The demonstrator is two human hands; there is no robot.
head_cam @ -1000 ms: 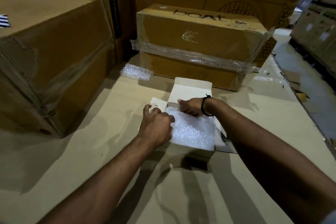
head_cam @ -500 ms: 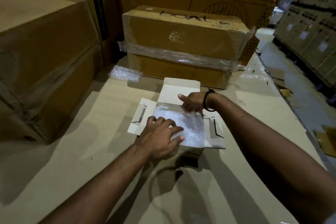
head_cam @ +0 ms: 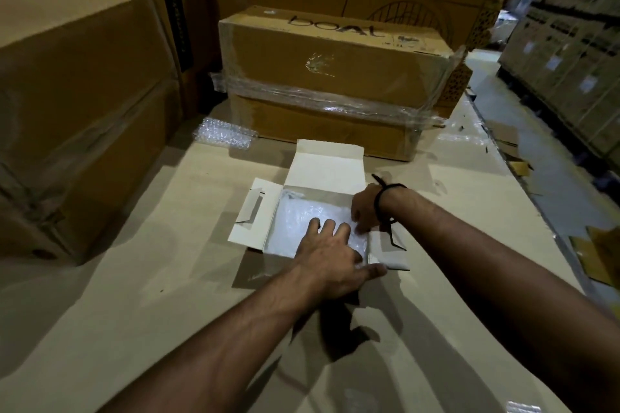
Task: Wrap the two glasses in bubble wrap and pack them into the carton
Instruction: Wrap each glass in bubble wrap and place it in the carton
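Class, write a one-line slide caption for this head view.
Left hand flat, right hand fingertips down, on bubble wrap inside the open white carton.

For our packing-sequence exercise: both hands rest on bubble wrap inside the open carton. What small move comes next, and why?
Probably withdraw the left hand toward the lid flap: the bubble wrap already sits within the carton, whose flaps stand open.

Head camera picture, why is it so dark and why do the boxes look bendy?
Head view: the light is dim, so the arms cast dark shadows on the cardboard surface; the wide lens curves the big boxes near the edges; the bubble wrap glints pale.
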